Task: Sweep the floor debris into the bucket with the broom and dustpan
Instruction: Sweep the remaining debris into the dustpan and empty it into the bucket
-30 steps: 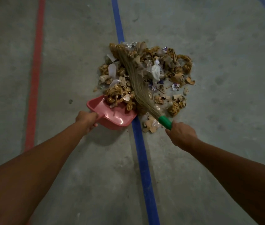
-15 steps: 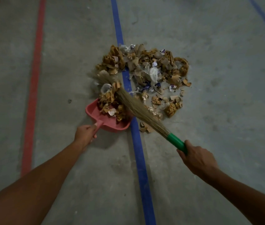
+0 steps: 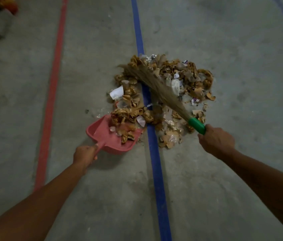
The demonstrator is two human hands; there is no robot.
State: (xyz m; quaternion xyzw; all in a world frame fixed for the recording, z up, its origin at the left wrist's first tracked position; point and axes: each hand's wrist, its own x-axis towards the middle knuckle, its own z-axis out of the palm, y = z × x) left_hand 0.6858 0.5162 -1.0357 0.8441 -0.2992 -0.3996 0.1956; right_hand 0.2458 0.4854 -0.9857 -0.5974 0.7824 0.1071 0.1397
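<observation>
a pile of crumpled brown cardboard and white paper scraps (image 3: 132,103) lies on the grey concrete floor (image 3: 241,49), straddling a blue painted line (image 3: 156,171) that runs from 12 o'clock to 6 o'clock through the view. a red painted line (image 3: 50,101) runs roughly parallel to it, well off toward 9 o'clock.

at the pile's 7 o'clock edge sits a pink plastic dustpan (image 3: 99,131), its open mouth facing the scraps and touching them. a few brown pieces and a pale bit already lie inside it. the left grip (image 3: 85,153), a bare hand, is clenched around the pan's short handle, with the forearm reaching in from 7 o'clock.

a straw-bristled broom with a green plastic collar (image 3: 163,94) lies slantwise over the pile. its bristle tips reach the scraps at the pile's 11 o'clock side, and its green end is at 4 o'clock. the right grip (image 3: 216,140), also a bare hand, is wrapped around the broom just below the green collar, with the arm coming from 4 o'clock.

an orange thing (image 3: 10,4), too dim to identify, shows in the far 10 o'clock corner.
</observation>
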